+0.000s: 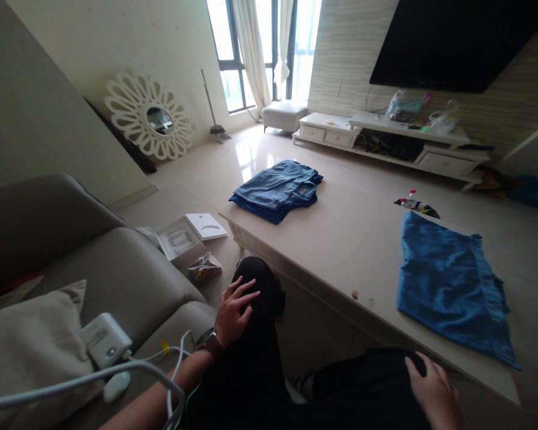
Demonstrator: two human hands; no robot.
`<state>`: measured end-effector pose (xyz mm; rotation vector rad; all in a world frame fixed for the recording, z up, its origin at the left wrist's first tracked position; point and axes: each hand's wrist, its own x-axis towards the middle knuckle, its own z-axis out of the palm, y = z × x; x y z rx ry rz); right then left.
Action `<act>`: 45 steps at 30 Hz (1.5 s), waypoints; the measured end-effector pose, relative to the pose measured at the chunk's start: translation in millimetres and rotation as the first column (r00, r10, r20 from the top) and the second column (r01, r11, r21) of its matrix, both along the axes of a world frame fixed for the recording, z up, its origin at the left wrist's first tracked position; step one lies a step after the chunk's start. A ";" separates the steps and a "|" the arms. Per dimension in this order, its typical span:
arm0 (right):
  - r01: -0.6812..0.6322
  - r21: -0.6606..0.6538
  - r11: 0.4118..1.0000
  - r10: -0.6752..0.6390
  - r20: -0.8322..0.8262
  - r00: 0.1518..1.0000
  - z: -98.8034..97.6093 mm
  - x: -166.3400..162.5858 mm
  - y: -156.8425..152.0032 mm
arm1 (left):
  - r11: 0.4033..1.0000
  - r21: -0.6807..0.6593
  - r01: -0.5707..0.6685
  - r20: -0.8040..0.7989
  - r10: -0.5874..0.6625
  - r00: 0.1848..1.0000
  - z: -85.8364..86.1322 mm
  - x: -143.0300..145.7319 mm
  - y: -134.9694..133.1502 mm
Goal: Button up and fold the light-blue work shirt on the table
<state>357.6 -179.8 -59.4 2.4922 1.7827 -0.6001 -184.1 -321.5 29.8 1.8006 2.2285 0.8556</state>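
I sit on a grey sofa [116, 269] facing a low beige table [341, 251]. My left hand [234, 310] lies flat on my left knee in black trousers, fingers spread, holding nothing; a watch is on its wrist. My right hand [434, 391] rests on my right knee at the bottom edge, fingers loosely apart, empty. A blue cloth [448, 286] lies spread flat on the table just beyond my right hand. A folded stack of blue garments [278, 190] sits at the table's far left end.
A white device [105, 339] with cables lies on a cushion [22, 352] at my left. An open white box [179, 239] and a small bag [204, 267] sit on the floor. Beyond stand a TV cabinet [385, 140], a footstool [284, 114], a round mirror [150, 116].
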 end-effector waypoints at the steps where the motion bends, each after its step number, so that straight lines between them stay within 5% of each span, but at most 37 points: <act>1: -0.001 0.001 1.000 0.001 0.002 1.000 -0.4 -0.1 0.1 | 1.000 -0.004 0.000 -0.001 0.000 1.000 -0.3 -0.2 0.0; 45: -0.021 0.103 0.994 0.021 -0.005 1.000 -13.5 1.7 0.7 | 0.999 0.027 0.025 -0.041 -0.024 0.999 -10.0 -5.7 -2.0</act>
